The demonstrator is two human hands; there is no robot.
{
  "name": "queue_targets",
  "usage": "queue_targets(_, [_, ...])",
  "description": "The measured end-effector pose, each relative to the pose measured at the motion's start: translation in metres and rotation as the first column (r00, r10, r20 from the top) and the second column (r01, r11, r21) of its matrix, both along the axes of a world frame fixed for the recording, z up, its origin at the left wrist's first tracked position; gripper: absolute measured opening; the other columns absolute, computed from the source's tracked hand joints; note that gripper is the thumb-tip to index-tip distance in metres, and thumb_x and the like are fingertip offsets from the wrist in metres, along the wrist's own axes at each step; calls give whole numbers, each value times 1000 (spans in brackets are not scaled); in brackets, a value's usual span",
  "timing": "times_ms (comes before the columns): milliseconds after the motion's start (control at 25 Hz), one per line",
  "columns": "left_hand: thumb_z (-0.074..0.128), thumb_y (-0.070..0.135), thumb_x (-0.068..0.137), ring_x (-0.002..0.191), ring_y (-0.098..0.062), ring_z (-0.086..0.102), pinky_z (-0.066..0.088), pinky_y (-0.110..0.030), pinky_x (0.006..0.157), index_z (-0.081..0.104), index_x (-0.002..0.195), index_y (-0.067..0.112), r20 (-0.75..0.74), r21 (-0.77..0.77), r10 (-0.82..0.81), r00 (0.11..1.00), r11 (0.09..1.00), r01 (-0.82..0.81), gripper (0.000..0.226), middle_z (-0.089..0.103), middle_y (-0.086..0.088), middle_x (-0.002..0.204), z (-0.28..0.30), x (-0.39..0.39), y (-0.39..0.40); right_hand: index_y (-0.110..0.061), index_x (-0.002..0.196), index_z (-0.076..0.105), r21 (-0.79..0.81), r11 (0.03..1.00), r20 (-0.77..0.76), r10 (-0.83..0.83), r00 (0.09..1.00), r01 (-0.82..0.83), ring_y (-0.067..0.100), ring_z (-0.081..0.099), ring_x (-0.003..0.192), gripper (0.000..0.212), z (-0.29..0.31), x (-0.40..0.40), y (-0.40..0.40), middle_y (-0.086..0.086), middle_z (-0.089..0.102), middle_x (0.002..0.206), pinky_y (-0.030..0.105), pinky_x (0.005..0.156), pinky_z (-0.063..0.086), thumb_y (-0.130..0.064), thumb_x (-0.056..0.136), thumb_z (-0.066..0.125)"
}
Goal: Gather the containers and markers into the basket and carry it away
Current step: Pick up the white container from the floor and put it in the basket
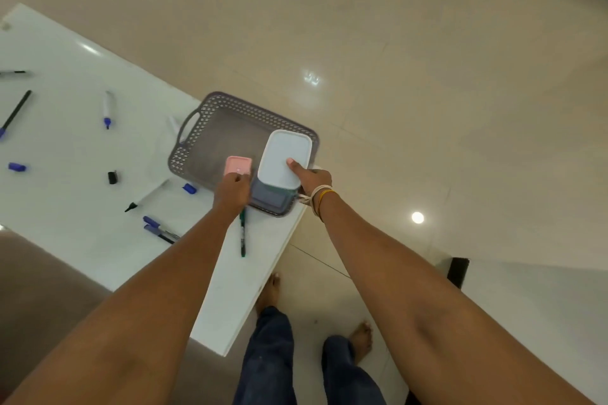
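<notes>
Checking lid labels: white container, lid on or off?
On. The white lid sits flat on the container, covering its top, with the right hand's thumb pressed on it, over the basket.

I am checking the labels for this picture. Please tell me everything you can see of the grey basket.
The grey basket is a shallow, rectangular tray of what looks like plastic, with perforated walls, rounded corners and a handle slot at its far-left end. It sits flat at the white table's edge. The right hand holds a white-lidded container over it; the left hand holds a small pink container there.
</notes>
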State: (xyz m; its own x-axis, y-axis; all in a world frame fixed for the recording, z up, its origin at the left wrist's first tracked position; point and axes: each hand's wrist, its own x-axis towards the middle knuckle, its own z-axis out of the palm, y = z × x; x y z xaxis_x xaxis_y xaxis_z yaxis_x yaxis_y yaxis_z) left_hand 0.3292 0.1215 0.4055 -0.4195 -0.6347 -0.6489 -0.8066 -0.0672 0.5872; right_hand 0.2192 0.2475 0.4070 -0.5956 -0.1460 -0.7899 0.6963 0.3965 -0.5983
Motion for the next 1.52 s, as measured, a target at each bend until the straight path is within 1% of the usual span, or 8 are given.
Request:
queue_targets(80, [49,22,95,100,-36,66,56,-47,86,60,109,4,62,-28,119,991,993,-118,26,66,-16,109,-15,21,-39,-4,104,69,0,1000,9,9,1000,-9,31,70,90,54,-13,5,-45,12,71,102,36,60,61,-44,70,82])
queue_targets(240, [58,16,91,96,-37,67,59,-39,64,38,122,7,78,41,317,945,946,-321,38,58,-20,122,-40,45,-104,0,112,66,17,999,32,43,999,-44,33,70,98,58,-45,18,-133,16,71,112,40,76,60,-42,75,80])
queue_targets(360, [58,19,93,85,-35,67,56,-33,48,29,121,18,72,111,341,937,931,-347,40,57,-22,114,-53,47,-131,-2,121,60,49,994,48,92,995,-94,34,66,105,64,-62,34,-179,15,66,120,38,73,59,-45,76,77])
queue_targets(600, [54,16,94,70,-30,67,59,-37,58,42,127,13,94,211,288,953,930,-302,35,65,-22,108,-73,51,-161,-4,138,39,261,918,-5,311,950,-299,36,54,123,60,-78,52,-221,16,55,135,38,96,44,-37,93,60])
queue_targets(840, [51,7,95,76,-33,65,55,-40,63,43,117,14,43,291,333,942,898,-331,24,63,-28,114,-71,53,-162,-6,115,62,595,601,-156,738,657,-534,36,58,114,38,-73,46,-203,15,63,120,37,93,47,-33,92,49])
queue_targets(1040, [54,4,94,82,-32,67,56,-41,68,38,132,11,19,324,356,934,882,-342,42,61,-26,119,-75,48,-157,-17,137,46,719,280,-88,944,317,-636,38,47,123,47,-83,25,-169,14,45,136,45,101,44,-22,91,51])
queue_targets(1280, [57,7,94,92,-33,66,56,-41,72,34,137,13,33,363,390,920,853,-375,49,56,-23,129,-72,41,-144,-15,121,58,820,137,-45,983,176,-556,33,57,114,32,-88,35,-154,12,65,119,39,92,46,-29,92,54])
queue_targets(1520, [54,20,92,117,-39,55,50,-45,92,23,139,5,211,65,191,959,976,-208,58,51,-22,132,-46,30,-116,-10,127,51,806,240,-114,960,256,-541,33,47,123,37,-64,13,-121,15,55,128,42,98,41,-29,95,48])
